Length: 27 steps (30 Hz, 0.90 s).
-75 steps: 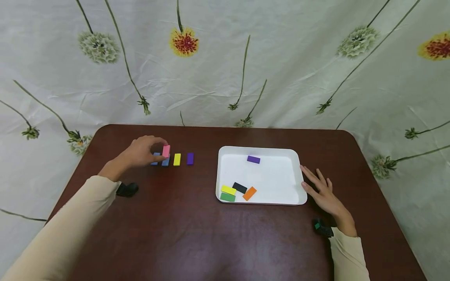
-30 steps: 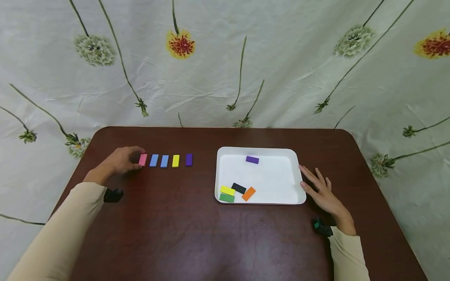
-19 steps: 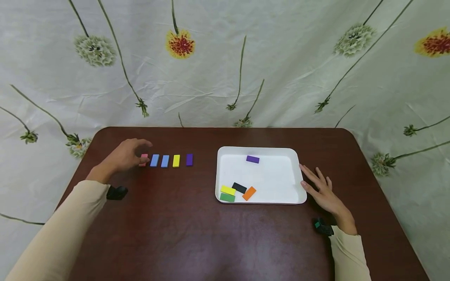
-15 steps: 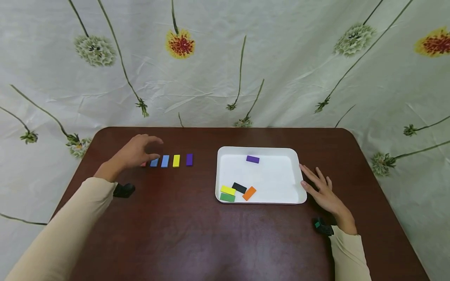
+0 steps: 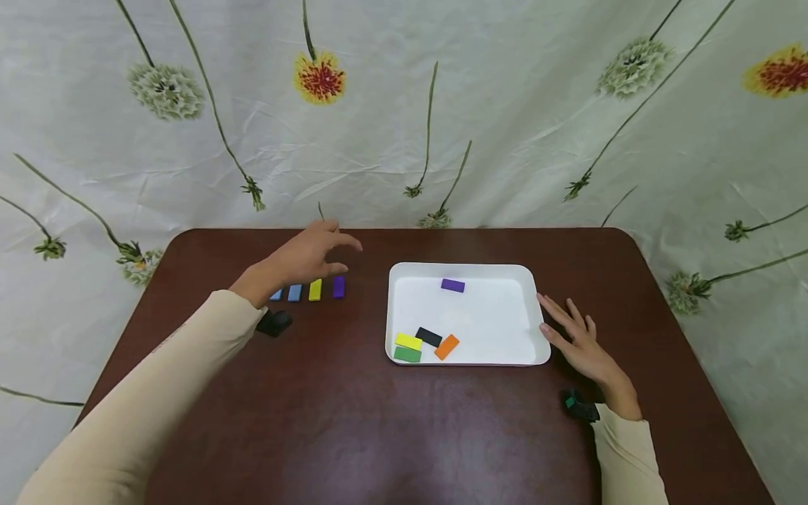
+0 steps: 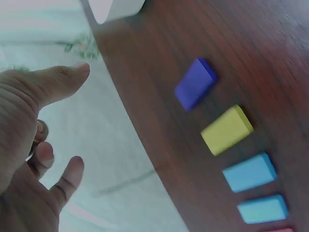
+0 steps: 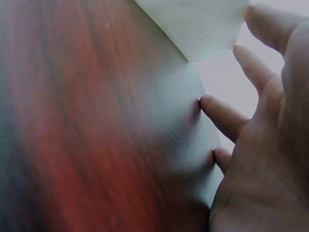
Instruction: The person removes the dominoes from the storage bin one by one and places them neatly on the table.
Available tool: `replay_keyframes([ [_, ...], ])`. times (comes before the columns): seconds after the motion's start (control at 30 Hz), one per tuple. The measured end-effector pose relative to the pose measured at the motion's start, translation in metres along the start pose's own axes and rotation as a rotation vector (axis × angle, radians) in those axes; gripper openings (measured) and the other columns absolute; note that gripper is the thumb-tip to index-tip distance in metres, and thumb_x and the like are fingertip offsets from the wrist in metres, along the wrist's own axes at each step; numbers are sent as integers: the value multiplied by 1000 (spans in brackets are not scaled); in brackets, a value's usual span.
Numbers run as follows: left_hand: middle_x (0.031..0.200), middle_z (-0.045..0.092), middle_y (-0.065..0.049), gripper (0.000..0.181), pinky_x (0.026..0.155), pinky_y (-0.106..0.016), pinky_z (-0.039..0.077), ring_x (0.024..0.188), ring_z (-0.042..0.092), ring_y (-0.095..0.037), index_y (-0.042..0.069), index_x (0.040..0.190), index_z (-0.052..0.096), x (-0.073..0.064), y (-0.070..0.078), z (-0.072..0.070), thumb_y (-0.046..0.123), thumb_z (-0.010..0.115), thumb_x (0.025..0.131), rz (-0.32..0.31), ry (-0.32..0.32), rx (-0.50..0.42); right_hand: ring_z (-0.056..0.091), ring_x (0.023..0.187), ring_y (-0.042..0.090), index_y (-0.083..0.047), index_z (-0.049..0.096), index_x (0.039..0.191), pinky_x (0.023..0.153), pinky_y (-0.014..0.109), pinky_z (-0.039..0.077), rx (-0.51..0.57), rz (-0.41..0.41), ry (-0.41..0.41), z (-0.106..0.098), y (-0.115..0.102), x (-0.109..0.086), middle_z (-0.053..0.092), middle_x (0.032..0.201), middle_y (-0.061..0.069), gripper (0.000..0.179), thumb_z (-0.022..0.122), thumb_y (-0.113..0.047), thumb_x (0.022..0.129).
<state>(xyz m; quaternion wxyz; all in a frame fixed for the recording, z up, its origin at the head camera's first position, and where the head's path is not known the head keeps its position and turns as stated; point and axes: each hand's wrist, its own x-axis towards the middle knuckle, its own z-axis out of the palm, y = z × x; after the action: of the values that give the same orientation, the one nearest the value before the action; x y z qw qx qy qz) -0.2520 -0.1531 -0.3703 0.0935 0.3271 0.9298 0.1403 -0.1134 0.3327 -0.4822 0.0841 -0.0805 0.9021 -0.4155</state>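
Observation:
My left hand [image 5: 304,257] hovers over the far left of the table with fingers spread and nothing in them. Under and beside it runs a row of small blocks: purple [image 5: 339,287], yellow [image 5: 315,290] and two blue, one of them this light blue block [image 6: 250,172]. A pink block [image 6: 284,230] just shows at the left wrist view's lower edge; the arm hides it in the head view. My right hand [image 5: 583,351] rests with straight fingers, fingertips at the right rim of the white tray [image 5: 499,315].
Inside the tray lie a purple block [image 5: 452,285], a black block [image 5: 429,337], an orange block [image 5: 447,347], a yellow block [image 5: 409,341] and a green block [image 5: 407,355]. A flowered cloth [image 5: 379,105] hangs behind the brown table [image 5: 353,421].
My left hand set the pink block down at the left end of the row, let go, then rose and moved right over the row. The right hand has stayed at the tray.

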Motion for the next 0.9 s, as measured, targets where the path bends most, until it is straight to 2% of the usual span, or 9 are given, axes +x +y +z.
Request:
replay_keyframes([
  [0.1, 94, 44, -8, 39, 79, -40, 33, 90, 35, -26, 15, 125, 69, 14, 11, 4, 9, 77, 87, 94, 20, 61, -11, 149, 53, -24, 24, 161, 105, 75, -17, 2, -4, 4, -2, 0, 0, 16, 166, 22, 63, 52, -29, 104],
  [0.3, 98, 43, -7, 39, 78, -37, 31, 91, 33, -25, 18, 121, 71, 39, 36, 15, 4, 76, 86, 248, 19, 165, -11, 149, 53, -23, 25, 160, 104, 76, -17, 0, -5, 6, -1, 1, 1, 16, 165, 22, 63, 52, -30, 104],
  [0.4, 102, 45, -7, 38, 81, -37, 34, 92, 35, -25, 21, 122, 71, 53, 52, 18, 3, 74, 88, 278, -13, 205, -11, 149, 52, -23, 25, 160, 105, 75, -17, 10, -3, 7, 0, 1, 0, 16, 166, 21, 63, 52, -30, 104],
  [0.63, 120, 48, -9, 43, 91, -40, 41, 106, 41, -26, 26, 127, 69, 91, 85, 26, 3, 69, 91, 308, -140, 246, -10, 149, 53, -24, 25, 160, 104, 75, -17, 18, -17, 16, -3, 3, -2, 17, 166, 21, 63, 52, -28, 104],
  [0.9, 128, 45, -6, 45, 95, -39, 41, 114, 38, -26, 30, 130, 67, 127, 104, 36, 3, 66, 94, 368, -212, 316, -14, 150, 51, -22, 23, 161, 106, 73, -19, 17, 0, -4, -1, 7, 2, 14, 166, 20, 63, 51, -30, 105],
])
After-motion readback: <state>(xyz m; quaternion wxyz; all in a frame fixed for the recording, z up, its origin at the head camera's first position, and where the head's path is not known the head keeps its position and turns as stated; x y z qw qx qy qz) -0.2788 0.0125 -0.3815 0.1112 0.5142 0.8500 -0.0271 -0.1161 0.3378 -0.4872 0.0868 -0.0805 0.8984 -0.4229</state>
